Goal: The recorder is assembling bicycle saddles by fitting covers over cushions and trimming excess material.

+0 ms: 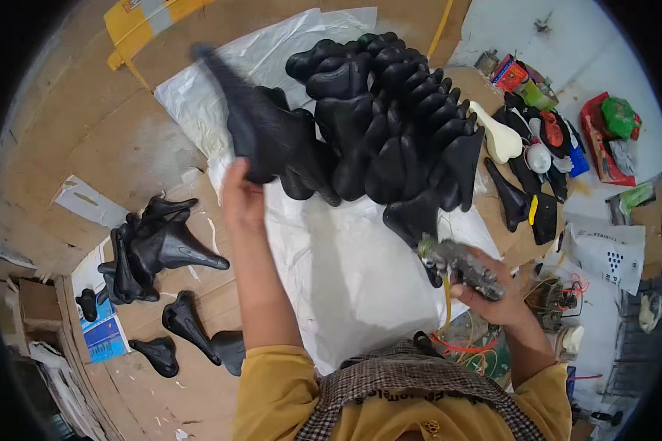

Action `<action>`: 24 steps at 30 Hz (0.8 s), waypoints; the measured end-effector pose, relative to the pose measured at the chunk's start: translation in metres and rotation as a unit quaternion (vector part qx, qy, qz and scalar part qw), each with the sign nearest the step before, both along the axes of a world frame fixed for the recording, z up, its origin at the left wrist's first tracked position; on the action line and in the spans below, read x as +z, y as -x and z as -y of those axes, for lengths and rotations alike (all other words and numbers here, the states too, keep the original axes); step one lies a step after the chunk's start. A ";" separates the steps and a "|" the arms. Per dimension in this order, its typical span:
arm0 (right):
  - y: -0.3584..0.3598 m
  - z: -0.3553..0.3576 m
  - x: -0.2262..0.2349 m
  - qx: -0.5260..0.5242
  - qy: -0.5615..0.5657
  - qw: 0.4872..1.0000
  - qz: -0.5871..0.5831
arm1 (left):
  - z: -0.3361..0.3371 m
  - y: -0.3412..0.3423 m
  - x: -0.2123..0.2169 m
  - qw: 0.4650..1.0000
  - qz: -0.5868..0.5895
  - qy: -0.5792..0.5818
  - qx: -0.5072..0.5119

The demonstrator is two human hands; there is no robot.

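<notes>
My left hand (243, 195) grips the wide end of a black bicycle saddle (254, 128), whose nose points away to the upper left and is smeared by motion. Beside it rises a large heap of black bicycle saddles (390, 110), stacked in rows on a white plastic sheet (331, 257). In my right hand (496, 298) is a grey, lumpy hand tool (467, 266) that looks wrapped in film or tape; its exact kind I cannot make out. Its front end is close to a saddle (413, 220) at the heap's near edge.
More black saddles (162, 246) lie on cardboard (191, 400) at the left. A cream saddle (499, 136), dark saddles and small packages crowd the right. A red box (607, 140), a white bag (603, 253) and tangled wires (555, 294) are farther right.
</notes>
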State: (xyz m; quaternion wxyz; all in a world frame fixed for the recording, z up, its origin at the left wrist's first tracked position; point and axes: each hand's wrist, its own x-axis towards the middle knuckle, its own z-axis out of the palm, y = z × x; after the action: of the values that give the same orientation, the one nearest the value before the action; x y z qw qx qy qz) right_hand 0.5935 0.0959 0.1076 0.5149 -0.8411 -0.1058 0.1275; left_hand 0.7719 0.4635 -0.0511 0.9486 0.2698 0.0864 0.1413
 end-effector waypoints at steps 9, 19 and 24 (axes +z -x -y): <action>0.007 -0.010 0.016 -0.026 -0.074 0.996 0.048 | -0.065 -0.034 -0.062 0.989 -0.110 -0.002 0.100; 0.005 -0.004 0.000 -0.001 -0.023 0.996 -0.088 | -0.033 -0.040 -0.034 0.964 -0.088 -0.252 -0.006; -0.005 0.001 -0.006 -0.015 0.010 0.998 -0.053 | -0.074 0.007 -0.039 0.979 0.027 0.084 0.184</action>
State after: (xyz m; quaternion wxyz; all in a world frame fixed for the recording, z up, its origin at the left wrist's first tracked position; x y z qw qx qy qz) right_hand 0.5981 0.0944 0.1020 0.5135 -0.8396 -0.0648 0.1649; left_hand 0.7651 0.5370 -0.0898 0.9274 0.1652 0.1209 0.3132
